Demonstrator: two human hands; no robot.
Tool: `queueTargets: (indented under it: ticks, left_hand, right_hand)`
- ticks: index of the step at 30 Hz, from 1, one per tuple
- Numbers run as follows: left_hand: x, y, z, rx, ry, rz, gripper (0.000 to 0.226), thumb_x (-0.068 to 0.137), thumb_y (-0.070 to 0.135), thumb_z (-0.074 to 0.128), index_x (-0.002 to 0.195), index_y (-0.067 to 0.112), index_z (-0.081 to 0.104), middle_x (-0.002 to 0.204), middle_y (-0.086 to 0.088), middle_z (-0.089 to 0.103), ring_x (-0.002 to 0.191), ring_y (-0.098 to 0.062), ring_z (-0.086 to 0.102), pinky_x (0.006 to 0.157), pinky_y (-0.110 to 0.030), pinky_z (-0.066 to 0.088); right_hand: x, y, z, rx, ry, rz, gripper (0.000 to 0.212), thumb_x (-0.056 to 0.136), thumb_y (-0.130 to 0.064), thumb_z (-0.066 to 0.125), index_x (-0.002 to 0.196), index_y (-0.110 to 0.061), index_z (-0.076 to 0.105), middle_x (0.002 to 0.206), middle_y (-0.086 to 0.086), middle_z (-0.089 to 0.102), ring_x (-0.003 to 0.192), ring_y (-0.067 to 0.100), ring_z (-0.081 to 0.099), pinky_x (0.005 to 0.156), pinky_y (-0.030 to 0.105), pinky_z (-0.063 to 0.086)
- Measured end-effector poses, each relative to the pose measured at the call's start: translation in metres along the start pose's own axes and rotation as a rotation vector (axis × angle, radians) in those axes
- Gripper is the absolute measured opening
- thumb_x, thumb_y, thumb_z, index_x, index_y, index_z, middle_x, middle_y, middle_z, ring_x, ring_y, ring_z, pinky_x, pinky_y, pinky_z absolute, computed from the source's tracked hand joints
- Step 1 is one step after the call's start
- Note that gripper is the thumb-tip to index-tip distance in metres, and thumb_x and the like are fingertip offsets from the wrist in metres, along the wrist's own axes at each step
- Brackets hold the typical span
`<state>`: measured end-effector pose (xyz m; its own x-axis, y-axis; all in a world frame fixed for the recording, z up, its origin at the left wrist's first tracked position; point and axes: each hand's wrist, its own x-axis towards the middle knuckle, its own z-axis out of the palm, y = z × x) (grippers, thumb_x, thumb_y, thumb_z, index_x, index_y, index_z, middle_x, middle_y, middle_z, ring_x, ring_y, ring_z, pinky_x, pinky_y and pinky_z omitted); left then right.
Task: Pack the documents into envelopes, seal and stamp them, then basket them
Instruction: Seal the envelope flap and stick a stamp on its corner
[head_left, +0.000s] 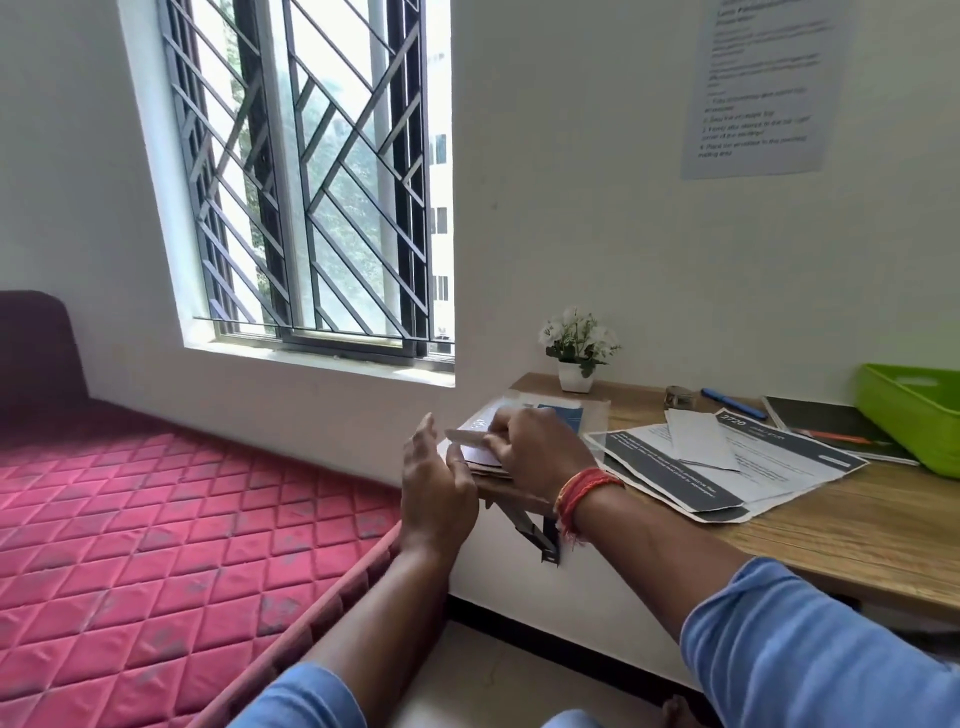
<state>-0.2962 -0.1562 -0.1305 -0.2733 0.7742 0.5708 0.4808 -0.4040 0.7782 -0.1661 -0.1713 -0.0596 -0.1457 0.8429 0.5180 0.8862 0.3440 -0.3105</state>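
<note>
Bright daylight from the window (311, 176) at far left; soft shadows, slight blur, wide-angle bending at edges.

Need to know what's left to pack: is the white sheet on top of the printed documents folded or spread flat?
Folded: the white sheet shows as a narrow strip lying across the wider printed documents.

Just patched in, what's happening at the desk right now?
A person is working at the left end of the wooden desk. The right hand pinches a pale envelope over a small stack there; the left hand is open beside it. Printed documents lie loose mid-desk, and the green plastic basket waits at the right.
</note>
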Motion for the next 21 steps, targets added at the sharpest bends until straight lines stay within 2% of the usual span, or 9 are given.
queueTargets:
  ticks: [5,9,11,13,14,17,19,21]
  left_hand:
    - [-0.004,0.014,0.004,0.037,-0.031,0.167,0.060,0.095,0.034,0.062,0.148,0.014,0.043,0.142,-0.005,0.049,0.132,-0.020,0.047,0.112,-0.038,0.039]
    - [0.002,0.037,0.004,0.027,-0.036,0.252,0.064,0.091,0.049,0.060,0.144,0.016,0.046,0.139,0.000,0.055,0.127,-0.018,0.054,0.104,-0.037,0.046]
    - [0.011,0.051,0.004,-0.001,0.018,0.293,0.053,0.095,0.033,0.060,0.143,0.013,0.048,0.136,-0.008,0.060,0.122,-0.025,0.059,0.100,-0.033,0.045]
    - [0.022,0.068,0.000,-0.035,0.109,0.322,0.039,0.100,0.014,0.053,0.139,0.011,0.054,0.128,-0.012,0.066,0.112,-0.029,0.062,0.090,-0.026,0.042]
    - [0.026,0.078,-0.003,-0.054,0.146,0.331,0.035,0.101,0.010,0.050,0.135,0.013,0.058,0.122,-0.011,0.069,0.106,-0.029,0.063,0.083,-0.022,0.040]
    - [0.043,0.104,-0.012,-0.107,0.208,0.347,0.032,0.100,0.007,0.048,0.124,0.019,0.065,0.105,-0.005,0.074,0.092,-0.026,0.066,0.072,-0.020,0.038]
    - [0.055,0.120,-0.019,-0.117,0.230,0.405,0.029,0.100,0.007,0.049,0.119,0.018,0.068,0.097,-0.004,0.074,0.085,-0.021,0.066,0.069,-0.017,0.037]
    - [0.070,0.135,-0.025,-0.119,0.207,0.484,0.024,0.100,0.007,0.051,0.111,0.017,0.069,0.088,0.001,0.071,0.078,-0.018,0.064,0.067,-0.017,0.036]
  right_hand:
    - [0.018,-0.007,-0.019,0.338,0.052,0.155,0.018,0.089,-0.035,0.070,0.080,-0.019,0.068,0.074,-0.004,0.068,0.067,0.013,0.062,0.059,0.024,0.045]
    - [0.026,-0.015,-0.039,0.644,0.064,0.181,0.032,0.091,-0.044,0.066,0.080,-0.014,0.072,0.071,0.001,0.074,0.068,0.020,0.072,0.065,0.032,0.058]
    - [0.030,-0.019,-0.052,0.816,0.065,0.184,0.034,0.097,-0.040,0.060,0.087,-0.010,0.073,0.077,0.005,0.077,0.072,0.022,0.076,0.065,0.030,0.057]
    - [0.036,-0.020,-0.063,0.879,0.118,0.133,0.021,0.100,-0.029,0.057,0.100,-0.013,0.072,0.084,0.007,0.078,0.075,0.018,0.075,0.064,0.025,0.055]
    - [0.039,-0.020,-0.069,0.858,0.163,0.082,0.014,0.099,-0.022,0.059,0.106,-0.018,0.070,0.087,0.006,0.078,0.076,0.016,0.075,0.066,0.024,0.055]
    - [0.048,-0.012,-0.086,0.528,0.314,-0.059,0.041,0.090,-0.020,0.069,0.126,-0.037,0.063,0.104,-0.003,0.069,0.085,0.011,0.069,0.081,0.022,0.053]
    - [0.051,-0.011,-0.099,0.372,0.362,-0.109,0.055,0.087,-0.023,0.071,0.137,-0.039,0.055,0.121,-0.001,0.053,0.104,0.015,0.061,0.095,0.024,0.047]
    - [0.055,-0.011,-0.113,0.284,0.397,-0.150,0.050,0.087,-0.028,0.070,0.135,-0.036,0.057,0.133,0.002,0.046,0.126,0.021,0.048,0.108,0.031,0.038]
